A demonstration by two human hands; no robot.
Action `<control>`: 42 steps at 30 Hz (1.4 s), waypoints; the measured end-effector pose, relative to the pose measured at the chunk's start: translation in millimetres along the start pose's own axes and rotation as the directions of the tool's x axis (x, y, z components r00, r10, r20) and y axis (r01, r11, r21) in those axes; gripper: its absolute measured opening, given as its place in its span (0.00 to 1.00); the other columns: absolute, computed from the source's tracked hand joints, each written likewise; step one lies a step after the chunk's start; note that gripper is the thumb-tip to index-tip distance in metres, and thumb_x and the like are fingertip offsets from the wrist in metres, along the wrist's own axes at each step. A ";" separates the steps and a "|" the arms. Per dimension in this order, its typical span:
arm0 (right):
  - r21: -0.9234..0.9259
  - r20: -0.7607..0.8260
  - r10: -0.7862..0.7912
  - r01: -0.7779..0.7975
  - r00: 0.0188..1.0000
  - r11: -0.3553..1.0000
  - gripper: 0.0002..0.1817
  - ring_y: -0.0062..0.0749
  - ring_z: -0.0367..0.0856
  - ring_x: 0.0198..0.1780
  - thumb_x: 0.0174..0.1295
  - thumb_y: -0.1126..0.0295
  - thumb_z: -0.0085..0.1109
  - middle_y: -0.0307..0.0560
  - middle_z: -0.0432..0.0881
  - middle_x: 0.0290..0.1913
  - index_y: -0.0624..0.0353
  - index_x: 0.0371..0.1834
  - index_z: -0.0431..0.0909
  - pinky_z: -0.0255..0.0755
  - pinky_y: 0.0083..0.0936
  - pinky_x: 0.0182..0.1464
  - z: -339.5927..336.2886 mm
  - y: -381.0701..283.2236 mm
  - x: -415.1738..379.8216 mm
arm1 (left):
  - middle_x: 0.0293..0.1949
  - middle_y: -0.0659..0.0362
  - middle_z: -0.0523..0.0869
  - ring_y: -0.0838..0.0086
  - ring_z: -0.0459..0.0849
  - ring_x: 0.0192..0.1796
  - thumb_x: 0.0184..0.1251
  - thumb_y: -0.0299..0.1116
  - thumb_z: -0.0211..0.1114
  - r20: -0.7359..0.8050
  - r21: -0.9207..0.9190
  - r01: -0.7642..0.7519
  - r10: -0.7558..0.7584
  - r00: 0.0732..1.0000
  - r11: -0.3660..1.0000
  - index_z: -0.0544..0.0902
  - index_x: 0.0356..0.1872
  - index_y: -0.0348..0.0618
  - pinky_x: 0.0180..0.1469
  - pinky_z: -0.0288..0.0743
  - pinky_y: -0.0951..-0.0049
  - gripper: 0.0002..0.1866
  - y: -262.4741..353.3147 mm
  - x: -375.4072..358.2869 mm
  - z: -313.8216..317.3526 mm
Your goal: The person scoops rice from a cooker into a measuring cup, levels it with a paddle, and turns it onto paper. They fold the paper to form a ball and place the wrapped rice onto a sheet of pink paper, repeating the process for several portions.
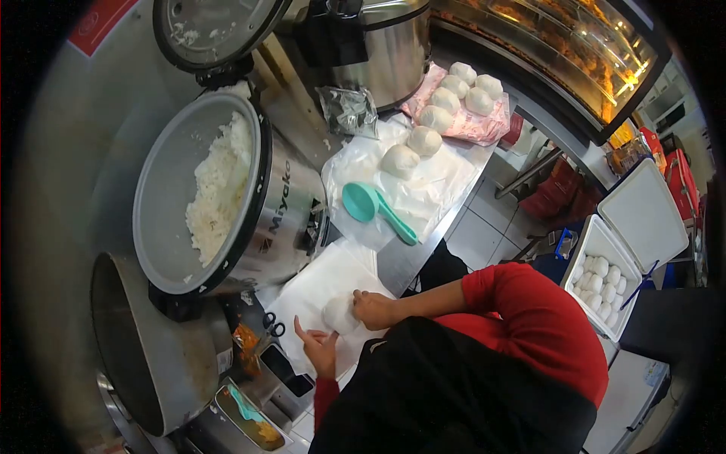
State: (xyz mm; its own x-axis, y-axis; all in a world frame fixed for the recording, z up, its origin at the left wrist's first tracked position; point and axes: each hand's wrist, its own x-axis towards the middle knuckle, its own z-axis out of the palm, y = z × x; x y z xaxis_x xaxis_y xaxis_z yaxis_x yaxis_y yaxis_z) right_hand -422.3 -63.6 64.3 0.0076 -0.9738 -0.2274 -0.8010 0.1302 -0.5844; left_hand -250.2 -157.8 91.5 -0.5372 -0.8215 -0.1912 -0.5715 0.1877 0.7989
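Note:
A white rounded bundle, like a ball of rice in thin wrapping (339, 315), rests on a stack of white paper sheets (302, 291) at the counter's edge. My right hand (374, 309) is closed at the side of this bundle, fingers curled onto its wrapping. On the opposite side, my left hand (319, 349) has its index finger stretched out and its thumb against the bundle. Farther up, a teal rice scoop (361, 202) lies on clear plastic sheeting (348, 170). Several similar white bundles (436, 119) sit on pink and clear plastic.
An open Miyako rice cooker (276, 204) holds white rice (219, 193). Scissors (274, 324), a phone (287, 371), a large pot (155, 344) and a metal tray (253, 424) are near my left hand. An open white cooler (575, 274) contains more bundles. A glass display case (560, 45) stands behind.

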 end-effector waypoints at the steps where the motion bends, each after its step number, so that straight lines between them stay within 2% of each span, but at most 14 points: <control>1: -0.020 0.058 0.025 -0.023 0.998 1.000 0.15 0.52 0.76 0.44 0.43 0.76 0.54 0.69 0.74 0.43 0.74 0.34 0.79 0.74 0.35 0.49 -13.6 -5.8 -0.5 | 0.47 0.49 0.73 0.59 0.76 0.46 0.41 0.20 0.73 0.075 0.245 -0.153 0.138 0.988 0.957 0.64 0.65 0.45 0.48 0.71 0.62 0.44 4.7 13.0 -11.1; 3: 0.056 0.036 0.072 -0.074 0.997 0.996 0.15 0.54 0.74 0.47 0.42 0.76 0.55 0.68 0.73 0.45 0.74 0.34 0.79 0.72 0.35 0.51 -13.6 -4.1 2.3 | 0.51 0.50 0.69 0.57 0.71 0.51 0.35 0.17 0.73 0.283 0.452 -0.454 0.360 0.889 0.768 0.64 0.63 0.45 0.55 0.64 0.60 0.46 -3.5 31.5 -20.9; 6: 0.214 0.028 0.072 -0.076 0.997 0.974 0.18 0.56 0.70 0.53 0.40 0.74 0.58 0.66 0.72 0.48 0.73 0.36 0.79 0.69 0.36 0.55 -10.1 4.1 2.7 | 0.50 0.52 0.69 0.60 0.71 0.54 0.37 0.18 0.74 0.367 0.096 -0.516 0.451 0.813 0.851 0.62 0.60 0.41 0.56 0.68 0.65 0.43 -13.1 39.2 -9.6; 8: 0.317 0.088 -0.010 -0.018 0.996 0.948 0.21 0.56 0.66 0.57 0.39 0.71 0.61 0.65 0.70 0.50 0.72 0.40 0.77 0.66 0.36 0.57 -14.7 19.7 8.2 | 0.49 0.56 0.70 0.72 0.69 0.56 0.46 0.13 0.65 0.387 -0.246 -0.105 0.197 0.901 0.963 0.63 0.49 0.40 0.62 0.61 0.72 0.28 -31.5 23.6 5.8; 15: 0.844 -0.002 0.064 -0.032 0.998 0.535 0.55 0.51 0.68 0.60 0.30 0.61 0.79 0.64 0.68 0.55 0.65 0.63 0.55 0.63 0.34 0.60 -45.6 40.9 -23.3 | 0.45 0.58 0.70 0.73 0.70 0.50 0.50 0.12 0.58 0.010 -0.370 -0.293 0.319 0.948 0.882 0.62 0.47 0.41 0.58 0.63 0.72 0.24 56.1 -8.6 71.8; 20: 0.858 -0.048 0.154 -0.038 0.987 0.512 0.48 0.39 0.76 0.52 0.35 0.62 0.77 0.54 0.76 0.46 0.63 0.61 0.60 0.69 0.31 0.53 -146.2 66.8 -30.7 | 0.39 0.58 0.75 0.75 0.73 0.44 0.47 0.12 0.66 -0.146 -0.586 -0.170 0.104 0.984 0.792 0.67 0.47 0.37 0.50 0.69 0.76 0.25 168.1 10.9 90.7; 23: 0.971 -0.130 0.051 0.117 0.990 0.208 0.40 0.34 0.75 0.50 0.35 0.65 0.75 0.49 0.76 0.46 0.62 0.56 0.68 0.69 0.30 0.51 -178.7 99.6 -29.3 | 0.29 0.59 0.78 0.77 0.76 0.35 0.41 0.11 0.68 -0.276 -0.374 -0.206 0.104 0.956 0.904 0.77 0.30 0.39 0.39 0.72 0.76 0.15 200.3 32.9 88.4; 26: 0.988 -0.093 -0.363 0.131 0.927 0.081 0.35 0.32 0.75 0.49 0.34 0.68 0.74 0.45 0.76 0.47 0.62 0.52 0.73 0.69 0.29 0.51 -242.3 130.4 -58.5 | 0.25 0.61 0.76 0.72 0.76 0.32 0.36 0.13 0.67 -0.172 0.044 -0.529 0.528 0.831 0.847 0.78 0.25 0.42 0.37 0.69 0.73 0.14 255.3 41.5 109.4; 29: 0.992 0.112 -0.631 -0.044 0.768 0.122 0.36 0.32 0.74 0.51 0.34 0.70 0.73 0.46 0.76 0.50 0.62 0.53 0.72 0.68 0.28 0.54 -280.1 167.4 -82.8 | 0.30 0.65 0.74 0.68 0.74 0.35 0.39 0.27 0.70 -0.129 0.438 -0.776 0.886 0.445 0.454 0.78 0.24 0.51 0.44 0.60 0.64 0.10 280.4 46.8 152.6; 32: 0.932 -0.060 -0.579 0.253 0.813 0.258 0.34 0.33 0.76 0.50 0.36 0.72 0.73 0.48 0.77 0.48 0.59 0.53 0.74 0.70 0.28 0.50 -292.1 197.4 -112.3 | 0.39 0.66 0.73 0.67 0.74 0.38 0.40 0.36 0.72 -0.240 0.449 -0.837 0.944 0.225 0.313 0.73 0.34 0.54 0.45 0.58 0.63 0.19 276.8 66.7 202.4; 36: 0.795 0.325 -0.116 -0.205 0.938 0.572 0.41 0.37 0.77 0.49 0.34 0.69 0.76 0.47 0.80 0.45 0.58 0.58 0.70 0.70 0.29 0.53 -296.9 234.3 -153.7 | 0.43 0.58 0.73 0.65 0.71 0.48 0.49 0.42 0.71 -0.154 0.415 -0.697 0.800 0.580 0.585 0.69 0.40 0.49 0.50 0.57 0.61 0.22 291.5 83.8 253.3; 38: 0.879 0.089 0.047 -0.101 0.995 0.465 0.39 0.38 0.79 0.48 0.33 0.63 0.78 0.49 0.80 0.45 0.61 0.53 0.72 0.73 0.28 0.50 -300.0 261.2 -166.5 | 0.47 0.53 0.73 0.60 0.69 0.52 0.50 0.35 0.72 -0.245 0.354 -0.626 0.715 0.655 0.695 0.68 0.44 0.43 0.54 0.58 0.60 0.24 302.0 78.8 266.6; 40: 0.537 -0.377 0.352 -0.108 0.857 0.837 0.37 0.45 0.81 0.44 0.34 0.62 0.77 0.55 0.80 0.42 0.63 0.51 0.72 0.75 0.33 0.45 -301.2 311.6 -160.2 | 0.49 0.51 0.73 0.58 0.69 0.53 0.48 0.29 0.72 -0.365 0.269 -0.564 0.625 0.690 0.781 0.68 0.46 0.41 0.56 0.58 0.60 0.25 294.7 75.9 276.7; 42: 0.353 -0.612 0.569 -0.454 0.549 0.818 0.36 0.52 0.80 0.41 0.37 0.62 0.75 0.59 0.80 0.37 0.62 0.52 0.72 0.76 0.39 0.41 -331.3 321.6 -159.8 | 0.50 0.48 0.74 0.55 0.69 0.54 0.47 0.24 0.70 -0.459 0.287 -0.534 0.603 0.652 0.795 0.68 0.48 0.38 0.58 0.59 0.59 0.26 271.7 74.2 271.3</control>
State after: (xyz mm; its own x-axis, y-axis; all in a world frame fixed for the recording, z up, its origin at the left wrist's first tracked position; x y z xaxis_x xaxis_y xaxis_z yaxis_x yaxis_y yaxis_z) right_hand -879.4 72.0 170.9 -0.8183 -0.5745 0.0197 -0.4470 0.6145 -0.6500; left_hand -613.6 -21.6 139.7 -0.4100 -0.6696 0.6193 -0.3458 0.7425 0.5737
